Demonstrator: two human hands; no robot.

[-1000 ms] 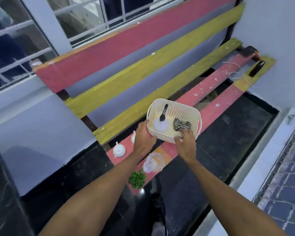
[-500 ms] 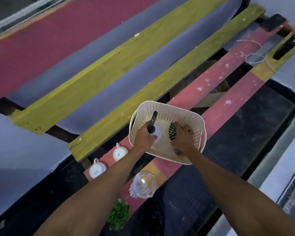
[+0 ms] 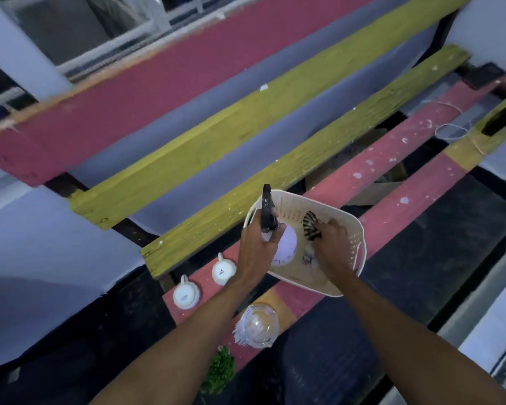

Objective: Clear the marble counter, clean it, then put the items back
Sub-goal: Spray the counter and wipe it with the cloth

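This looks like a home, perhaps a porch or balcony corner, though the wide, blurred view makes that hard to settle. A barred window point(image 3: 146, 21) sits at the top, above pale painted walls point(image 3: 41, 229). Rough planks point(image 3: 246, 118) painted pink and yellow lean over a dark stone tabletop point(image 3: 450, 244). Household bits stand about: two white cups point(image 3: 184, 295), a glass bowl point(image 3: 259, 324), a small green plant point(image 3: 221, 371) and a cream plastic basket point(image 3: 351, 244).

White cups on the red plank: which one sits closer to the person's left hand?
The upper-right white cup, beside the left wrist, is closer to the left hand. The other cup sits farther down-left along the red plank.
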